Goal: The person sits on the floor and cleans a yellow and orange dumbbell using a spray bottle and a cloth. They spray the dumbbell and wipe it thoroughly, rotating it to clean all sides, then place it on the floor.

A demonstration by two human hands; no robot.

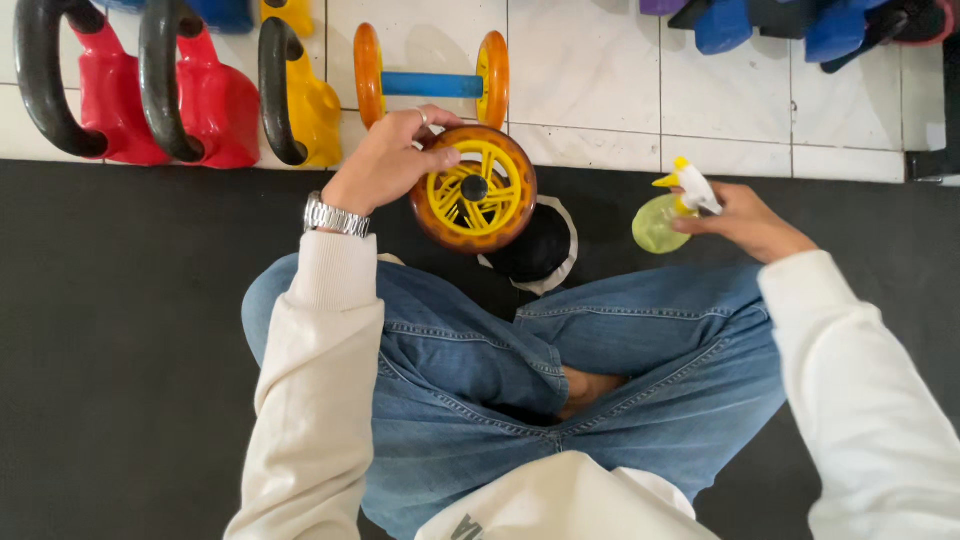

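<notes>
Left hand (395, 155): closed on the upper rim of the orange ab-roller wheel (473, 188), fingers curled over the top, thumb on the yellow spokes.
Wheel position: upright on edge on the black floor mat (120, 330), just in front of the crossed knees, touching the black cloth (535, 248).
Right hand (745, 220): wrapped round the neck of the green spray bottle (665, 215); nozzle points toward the wheel.
Bottle position: right of the wheel, apart from it, above the mat.
Risk, roll: the wheel stands on a narrow round edge; a loose grip could let it roll or tip toward the jeans.
Risk, spray: with the gap to the wheel, mist could land on the mat, the cloth or the left sleeve.
Risk, slip: a wet glossy rim would likely be slick under the fingers.
Wheel material: hard smooth plastic, orange tyre, yellow spoked hub, dark axle hole.
Bottle: translucent plastic, rounded body, white and yellow trigger.
Behind the wheel: orange-and-blue dumbbell (432, 75) on white tile; red and yellow kettlebells (200, 95) left of it.
</notes>
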